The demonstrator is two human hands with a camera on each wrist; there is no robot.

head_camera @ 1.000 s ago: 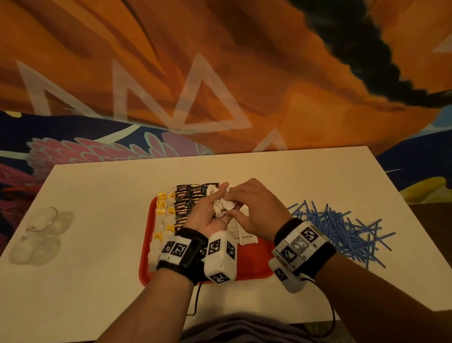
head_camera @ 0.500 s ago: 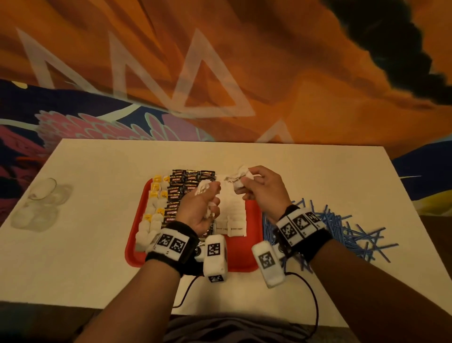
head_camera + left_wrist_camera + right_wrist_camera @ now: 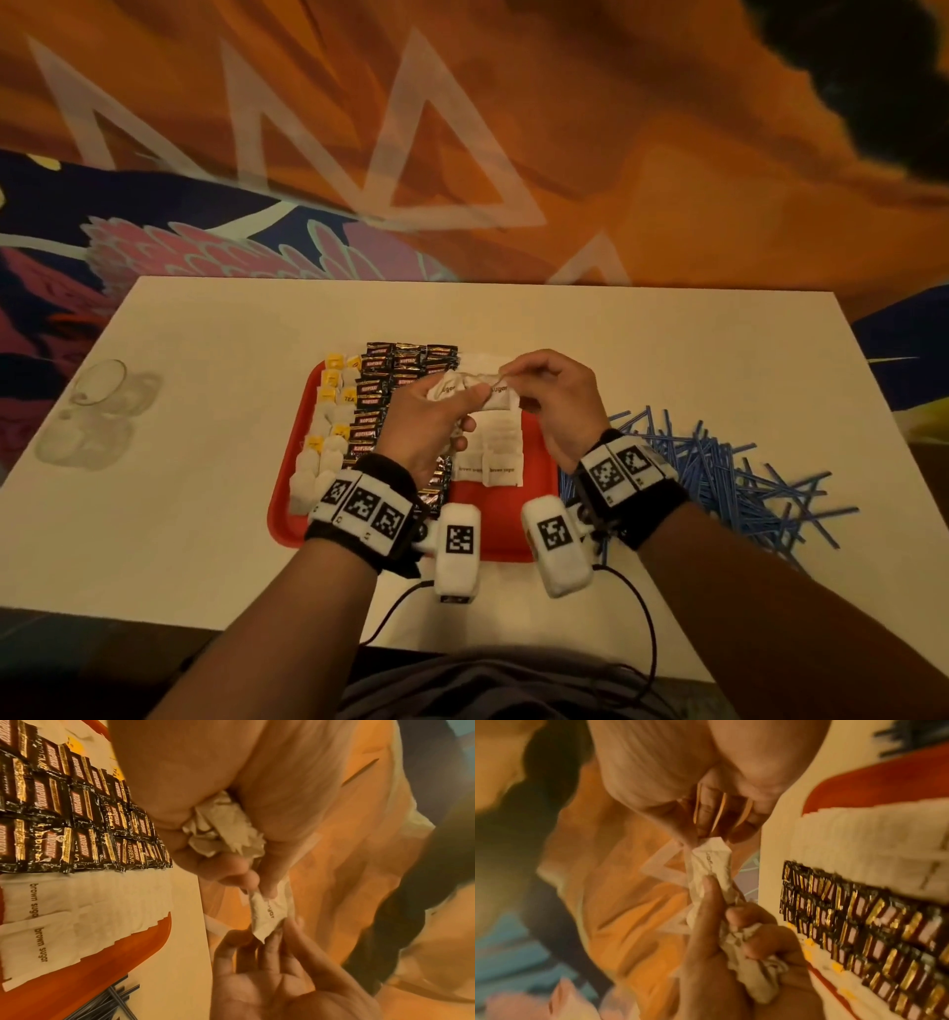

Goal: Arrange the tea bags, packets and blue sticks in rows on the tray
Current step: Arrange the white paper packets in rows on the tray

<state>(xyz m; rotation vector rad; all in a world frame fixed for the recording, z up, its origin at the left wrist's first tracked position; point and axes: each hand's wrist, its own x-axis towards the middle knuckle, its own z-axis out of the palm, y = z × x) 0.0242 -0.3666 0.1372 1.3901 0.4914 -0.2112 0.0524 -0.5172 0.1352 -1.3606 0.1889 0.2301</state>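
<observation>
1. Since half a second ago our two hands have come back together above the far middle of the tray; then they were apart, each with its own paper.
2. Our left hand (image 3: 430, 421) is clenched round a crumpled bunch of white sugar packets (image 3: 226, 825), and its thumb and forefinger also pinch one end of a single sugar packet (image 3: 495, 397).
3. Our right hand (image 3: 557, 406) pinches the other end of that same packet between thumb and fingertips (image 3: 270, 941), so the packet is stretched between both hands, in the air over the tray.
4. On the red tray (image 3: 493, 529), tea bags (image 3: 328, 437) with yellow tags lie in rows along the left side.
5. Just beside them, dark coffee packets (image 3: 400, 365) lie in rows down the middle left; our left hand hides part of them.
6. White brown-sugar packets (image 3: 500, 465) lie overlapping in two rows right of the coffee packets, under our hands.
7. Blue sticks (image 3: 719, 483) lie in a loose heap on the white table (image 3: 205, 514), right of the tray and touching its edge near our right wrist.
8. Clear glass cups (image 3: 92, 411) stand near the left edge of the table, well apart from the tray.
</observation>
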